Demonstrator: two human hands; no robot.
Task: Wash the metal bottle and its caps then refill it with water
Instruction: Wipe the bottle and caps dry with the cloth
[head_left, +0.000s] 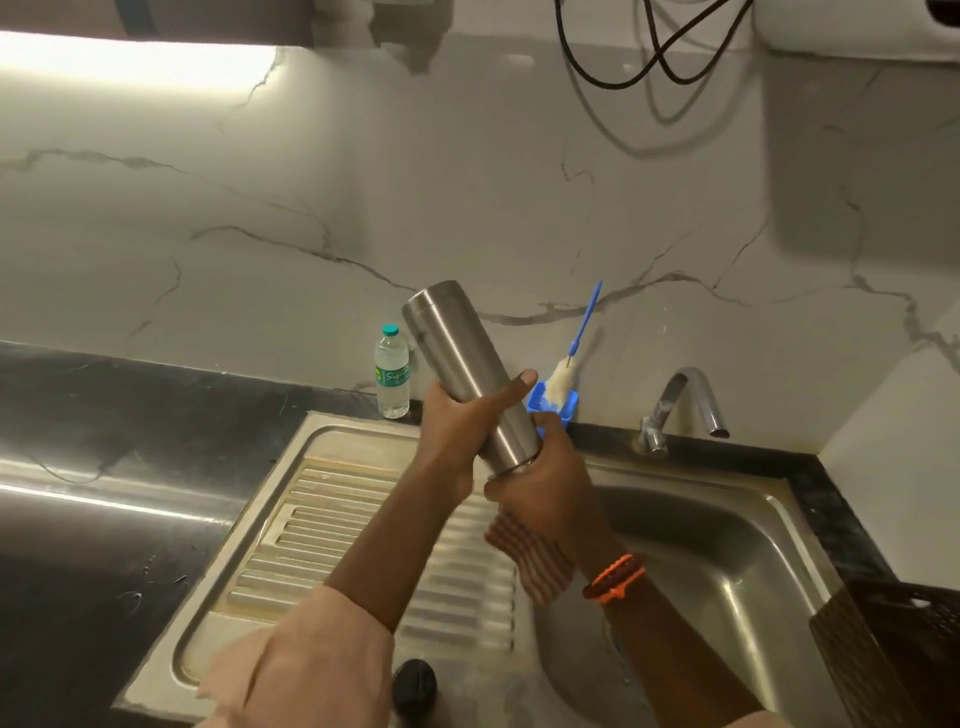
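Marble wall stands behind a black counter and a ribbed steel sink. Plastic bottle, then left hand wrapped around the smooth tilted metal bottle over the sink; right hand clasps its lower end. Blue brush, curved tap.

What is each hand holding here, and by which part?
The left hand grips the metal bottle around its middle. The right hand wraps the bottle's lower end, where the cap would be, hidden under its fingers.

metal bottle | steel, smooth | tilted, base up-left | above sink edge
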